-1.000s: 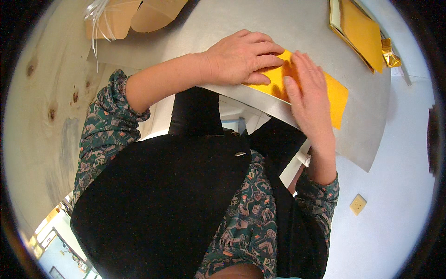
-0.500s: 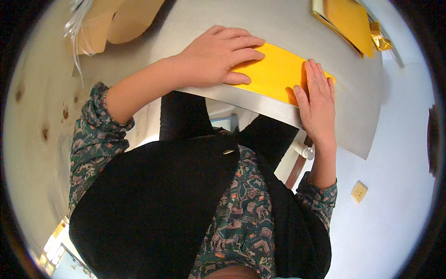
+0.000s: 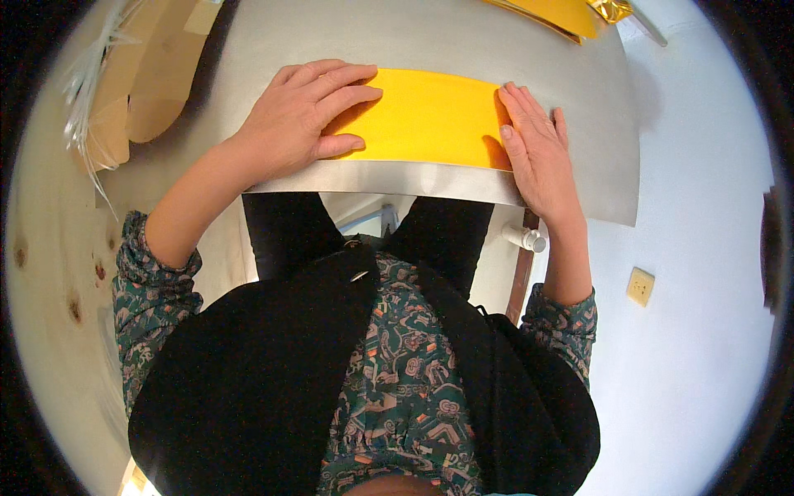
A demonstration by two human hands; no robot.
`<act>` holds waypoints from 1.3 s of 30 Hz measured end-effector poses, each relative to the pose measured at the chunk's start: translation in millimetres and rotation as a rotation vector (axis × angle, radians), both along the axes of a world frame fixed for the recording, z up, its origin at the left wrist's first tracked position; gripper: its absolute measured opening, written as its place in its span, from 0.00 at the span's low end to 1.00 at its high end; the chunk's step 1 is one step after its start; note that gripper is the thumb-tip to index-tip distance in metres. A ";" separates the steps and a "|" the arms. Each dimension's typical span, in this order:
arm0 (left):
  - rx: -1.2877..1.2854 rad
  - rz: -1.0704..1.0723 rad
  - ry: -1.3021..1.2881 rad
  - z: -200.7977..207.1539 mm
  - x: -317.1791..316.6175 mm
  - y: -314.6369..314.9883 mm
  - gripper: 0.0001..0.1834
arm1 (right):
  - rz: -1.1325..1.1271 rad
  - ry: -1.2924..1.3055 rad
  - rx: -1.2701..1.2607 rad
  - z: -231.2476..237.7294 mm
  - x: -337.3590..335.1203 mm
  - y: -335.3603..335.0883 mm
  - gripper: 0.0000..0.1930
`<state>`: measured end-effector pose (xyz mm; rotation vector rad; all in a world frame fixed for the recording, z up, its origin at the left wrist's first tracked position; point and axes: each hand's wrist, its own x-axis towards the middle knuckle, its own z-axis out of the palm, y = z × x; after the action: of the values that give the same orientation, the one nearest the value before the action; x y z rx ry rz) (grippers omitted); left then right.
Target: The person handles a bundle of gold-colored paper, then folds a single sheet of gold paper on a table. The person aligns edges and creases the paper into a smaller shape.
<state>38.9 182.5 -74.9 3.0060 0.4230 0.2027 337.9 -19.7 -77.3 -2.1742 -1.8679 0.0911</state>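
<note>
Your left hand [image 3: 294, 120] lies palm down over the left end of the yellow sheet [image 3: 430, 116], its fingers [image 3: 356, 74] stretched out and a little spread, the thumb well apart from them on the near side; they rest on top and grasp nothing. Your right hand [image 3: 542, 157] is at the right end, fingers extended and mostly together, little finger and thumb standing away; it too is unclenched, though you cannot tell how firmly either bears down. The yellow sheet lies on the grey metal counter [image 3: 430, 33] in front of you, its long near edge just beside the counter's near rim, and its face between your hands is plain yellow. At the far left is tan cardboard [image 3: 157, 83] with white strands [image 3: 83, 99] along its left side. At the far right are yellow folded sheets [image 3: 562, 16], with gold foil [image 3: 610, 8] beside them. On the right wall [image 3: 703, 207] is a cream socket [image 3: 640, 286], too small to read.
</note>
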 end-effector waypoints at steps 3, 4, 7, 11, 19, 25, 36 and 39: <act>-0.003 -0.004 -0.003 0.3 0.0 1.5 0.30 | 0.065 -0.003 0.000 2.1 7.0 -0.3 0.28; -0.008 -0.002 0.002 0.5 -0.2 1.9 0.30 | 0.085 -0.020 -0.009 2.4 8.9 -0.3 0.28; -0.008 0.001 0.004 0.7 -1.6 2.5 0.29 | 0.111 -0.051 -0.027 1.3 11.2 -1.3 0.28; 0.003 0.003 -0.004 -0.3 -0.9 0.0 0.29 | 0.167 -0.043 -0.027 1.5 20.0 -2.7 0.28; 0.002 0.005 0.022 3.3 -2.7 2.5 0.30 | 0.285 -0.094 -0.061 7.6 38.7 0.8 0.29; 0.007 -0.001 -0.010 3.3 -2.0 0.7 0.31 | 0.321 -0.134 -0.065 8.7 40.8 0.9 0.31; -0.048 -0.189 -0.179 19.3 56.4 -28.3 0.33 | 0.276 -0.093 -0.164 23.3 28.6 2.7 0.33; -0.053 -0.261 -0.188 7.0 99.7 -32.6 0.33 | 0.299 -0.077 -0.145 24.4 29.5 3.5 0.33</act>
<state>138.7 149.9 -67.8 2.9153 0.0175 0.4386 367.5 -16.2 -53.0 -1.9936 -2.2843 0.2102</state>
